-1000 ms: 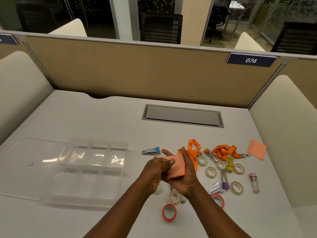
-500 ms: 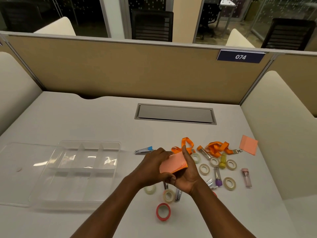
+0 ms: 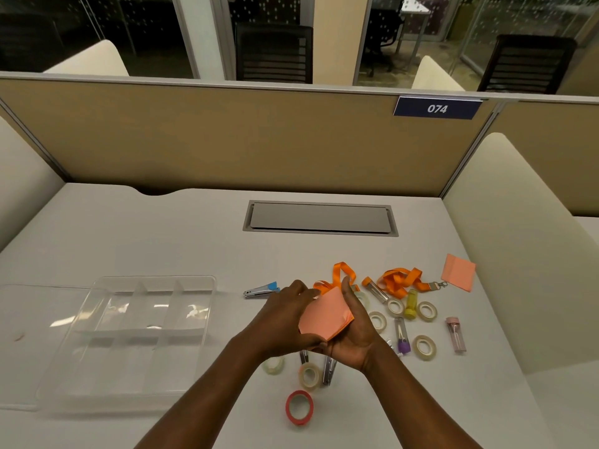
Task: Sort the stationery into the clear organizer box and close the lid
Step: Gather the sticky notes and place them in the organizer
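Head view: I see left hand (image 3: 285, 319) and right hand (image 3: 355, 335) clasping orange notepad (image 3: 324, 319), right of organizer box.
Organizer box (image 3: 136, 377): empty, lid (image 3: 35, 351) open; sorting barely begun.

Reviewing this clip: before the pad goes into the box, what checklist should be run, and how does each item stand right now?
1. Grip on the sticky-note pad: ok. The left hand and right hand both hold it above the table.
2. Lid open: ok. It lies flat to the left of the organizer box.
3. Compartments free: ok. None shows anything inside.
4. Pad fits a compartment: cannot tell.
5. Everything else sorted: not ok. Tape rolls, lanyards and a second pad lie on the table.
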### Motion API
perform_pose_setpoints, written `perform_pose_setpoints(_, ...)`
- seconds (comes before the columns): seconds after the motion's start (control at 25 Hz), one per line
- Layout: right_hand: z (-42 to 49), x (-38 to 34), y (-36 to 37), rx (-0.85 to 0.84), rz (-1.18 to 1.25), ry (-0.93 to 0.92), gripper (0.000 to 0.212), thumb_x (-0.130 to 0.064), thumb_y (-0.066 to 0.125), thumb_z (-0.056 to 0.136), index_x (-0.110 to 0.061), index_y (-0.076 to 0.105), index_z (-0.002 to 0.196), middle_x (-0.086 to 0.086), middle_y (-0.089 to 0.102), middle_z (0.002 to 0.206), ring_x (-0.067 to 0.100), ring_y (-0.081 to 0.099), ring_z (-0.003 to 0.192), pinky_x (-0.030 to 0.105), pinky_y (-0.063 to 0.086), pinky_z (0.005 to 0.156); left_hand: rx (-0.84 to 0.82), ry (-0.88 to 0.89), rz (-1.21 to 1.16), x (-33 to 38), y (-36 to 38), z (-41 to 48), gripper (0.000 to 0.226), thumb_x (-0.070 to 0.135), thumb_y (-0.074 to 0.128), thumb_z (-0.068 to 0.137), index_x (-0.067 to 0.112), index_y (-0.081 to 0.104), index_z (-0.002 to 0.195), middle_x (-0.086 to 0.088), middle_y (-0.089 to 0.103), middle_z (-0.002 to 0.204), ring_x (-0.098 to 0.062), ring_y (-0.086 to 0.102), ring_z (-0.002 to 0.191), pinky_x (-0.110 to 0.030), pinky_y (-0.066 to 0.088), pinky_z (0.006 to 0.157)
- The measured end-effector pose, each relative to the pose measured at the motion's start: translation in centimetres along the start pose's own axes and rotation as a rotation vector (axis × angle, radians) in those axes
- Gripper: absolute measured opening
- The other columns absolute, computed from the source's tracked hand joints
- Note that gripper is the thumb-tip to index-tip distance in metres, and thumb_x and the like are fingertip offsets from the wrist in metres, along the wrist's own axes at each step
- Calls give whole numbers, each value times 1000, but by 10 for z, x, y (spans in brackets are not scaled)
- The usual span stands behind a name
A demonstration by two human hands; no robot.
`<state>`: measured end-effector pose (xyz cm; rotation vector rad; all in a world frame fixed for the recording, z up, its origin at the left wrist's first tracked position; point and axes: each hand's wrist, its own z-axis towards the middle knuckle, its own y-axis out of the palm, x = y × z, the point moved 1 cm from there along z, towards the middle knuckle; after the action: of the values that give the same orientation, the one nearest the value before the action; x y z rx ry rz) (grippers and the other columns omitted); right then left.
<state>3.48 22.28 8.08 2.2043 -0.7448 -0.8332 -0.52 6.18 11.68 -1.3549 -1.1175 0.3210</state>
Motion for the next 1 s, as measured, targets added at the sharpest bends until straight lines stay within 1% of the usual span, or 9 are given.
perform_pose_setpoints(0.08,-1,-2,0,4,-12,-11,88,-72,72,69,-22,53,140,26,55,139,46,57,117,63,34,109,40,-5,53,5,2,2,94,71,66,70,33,28,147,7,39,139,-16,41,123,-35,40,100)
perform_pose_setpoints(0.2,-5,-8,1,-10,11,-5,88,-71,67,73,-24,47,144,27,49,144,46,53,121,65,34,109,121,-36,55,13,1,3,78,63,64,76,30,37,141,5,44,131,-15,44,115,-33,41,95)
perform_pose_setpoints(0.36,-8,-14,-2,-8,56,6,81,-68,62,78,-19,50,143,26,53,141,47,55,120,65,44,100,261,-71,-32,28,0,6,44,41,59,92,27,48,133,5,50,127,-14,49,111,-27,43,91)
perform_pose_setpoints(0.52,-10,-20,-5,14,94,-3,81,-68,61,79,-13,54,138,27,61,130,45,64,106,58,54,89,342,-86,-23,37,3,8,36,34,50,98,26,50,134,3,51,128,-13,51,110,-23,41,88)
perform_pose_setpoints(0.68,-6,-23,-9,-21,101,-49,81,-71,56,83,-12,56,138,23,63,126,39,66,104,52,54,89,389,-71,43,46,5,9,27,30,50,99,22,58,123,1,57,121,-16,54,104,-27,46,86)
perform_pose_setpoints(0.76,-2,-25,-13,-34,83,-99,83,-73,46,86,-12,51,142,21,60,131,38,62,111,53,49,97,376,-53,-63,47,0,9,12,20,56,96,23,62,106,2,62,106,-13,56,92,-26,49,79)
perform_pose_setpoints(0.88,1,-31,-22,-53,128,-162,86,-75,40,87,-11,48,144,22,59,134,41,58,115,55,37,106,437,-32,-401,31,-9,9,30,-2,58,89,27,57,82,9,60,86,-6,60,80,-14,46,69)
perform_pose_setpoints(0.96,3,-28,-23,-47,120,-182,87,-77,39,85,-13,51,142,25,57,137,43,58,118,55,39,103,530,-124,-458,25,-5,9,31,-4,59,88,27,57,90,13,58,93,-2,61,84,-7,45,68)
perform_pose_setpoints(1.0,7,-26,-22,-20,124,-192,87,-78,39,84,-13,52,141,27,54,140,43,57,118,55,40,103,594,-238,-520,22,4,7,30,-3,59,88,24,58,100,11,58,101,-3,60,87,-7,45,68)
